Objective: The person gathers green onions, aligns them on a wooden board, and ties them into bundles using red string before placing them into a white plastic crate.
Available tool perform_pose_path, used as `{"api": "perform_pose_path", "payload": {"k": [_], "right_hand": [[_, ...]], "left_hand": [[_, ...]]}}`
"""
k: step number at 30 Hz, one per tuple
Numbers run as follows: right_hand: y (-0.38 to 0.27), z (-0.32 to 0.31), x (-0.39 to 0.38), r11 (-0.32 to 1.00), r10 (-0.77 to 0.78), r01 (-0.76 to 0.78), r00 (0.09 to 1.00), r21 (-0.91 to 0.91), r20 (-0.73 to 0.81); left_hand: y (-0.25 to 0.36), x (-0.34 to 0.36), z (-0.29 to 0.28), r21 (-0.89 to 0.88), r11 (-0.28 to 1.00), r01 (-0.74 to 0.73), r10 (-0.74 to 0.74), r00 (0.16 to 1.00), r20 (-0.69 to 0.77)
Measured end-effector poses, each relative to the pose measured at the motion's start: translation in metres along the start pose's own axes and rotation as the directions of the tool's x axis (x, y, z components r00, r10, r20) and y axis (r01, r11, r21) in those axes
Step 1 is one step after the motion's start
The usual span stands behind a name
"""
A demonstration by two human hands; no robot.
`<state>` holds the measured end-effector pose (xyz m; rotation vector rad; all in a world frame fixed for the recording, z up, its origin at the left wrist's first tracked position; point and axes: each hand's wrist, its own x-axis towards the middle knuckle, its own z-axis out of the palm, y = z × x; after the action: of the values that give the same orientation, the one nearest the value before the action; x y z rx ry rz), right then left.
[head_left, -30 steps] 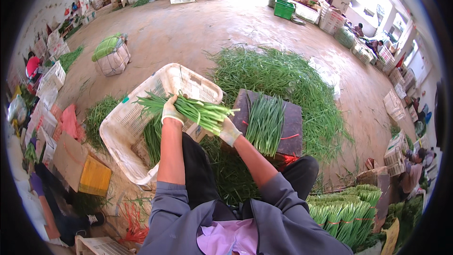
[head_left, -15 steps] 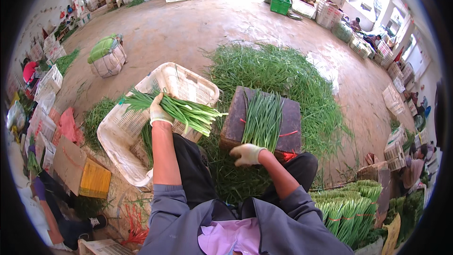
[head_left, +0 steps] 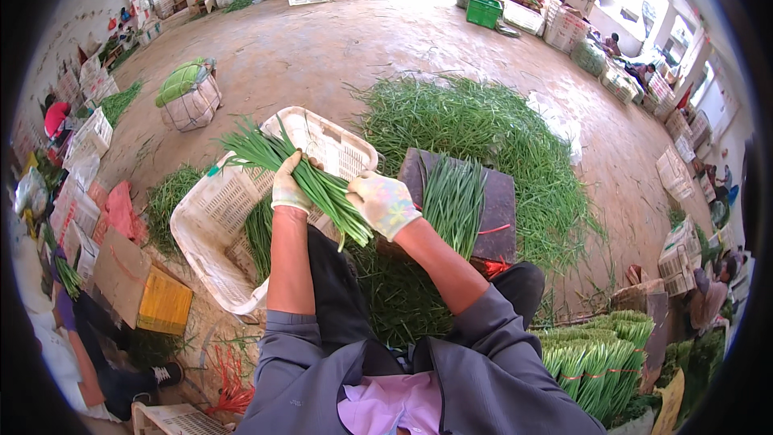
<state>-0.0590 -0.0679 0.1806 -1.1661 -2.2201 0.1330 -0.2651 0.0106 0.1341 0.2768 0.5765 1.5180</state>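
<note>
Both gloved hands closed on one bunch of green chives (head_left: pixel 310 181): left hand (head_left: pixel 290 188) wrapped around its middle, right hand (head_left: pixel 384 203) clasped over the lower end just beside it. Bunch slanting up and away to the left, tips fanned over a white plastic basket (head_left: pixel 211 217) lying under and left of the hands. Right of the right hand, a dark board (head_left: pixel 499 201) bearing a small sheaf of chives (head_left: pixel 452 197). Beyond both, a broad loose heap of chives (head_left: pixel 483 125) on the floor.
</note>
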Motion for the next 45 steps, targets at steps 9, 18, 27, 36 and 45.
{"api": "perform_pose_path", "payload": {"k": [9,18,27,36,45], "right_hand": [[0.027,0.002,-0.117,0.91,-0.08,-0.047,0.955,0.411,0.286],[0.037,-0.026,-0.084,0.893,0.239,-0.224,0.971,0.39,0.012],[0.032,-0.021,-0.038,0.957,-0.022,0.023,1.0,0.291,-0.007],[0.087,-0.004,-0.129,0.983,-0.063,-0.055,0.798,0.176,0.6],[0.008,0.024,-0.038,0.765,0.456,-0.134,0.803,0.629,-0.383]], "left_hand": [[0.03,-0.008,-0.024,-0.085,0.983,-0.16,0.161,0.987,0.0],[0.026,-0.018,-0.012,-0.152,0.972,-0.177,0.201,0.966,0.162],[0.016,-0.011,-0.012,-0.105,0.982,-0.155,0.18,0.936,0.302],[0.028,0.001,-0.03,-0.306,0.947,-0.093,0.196,0.925,0.326],[0.008,-0.008,-0.006,-0.274,0.943,-0.189,0.277,0.901,0.334]]}}
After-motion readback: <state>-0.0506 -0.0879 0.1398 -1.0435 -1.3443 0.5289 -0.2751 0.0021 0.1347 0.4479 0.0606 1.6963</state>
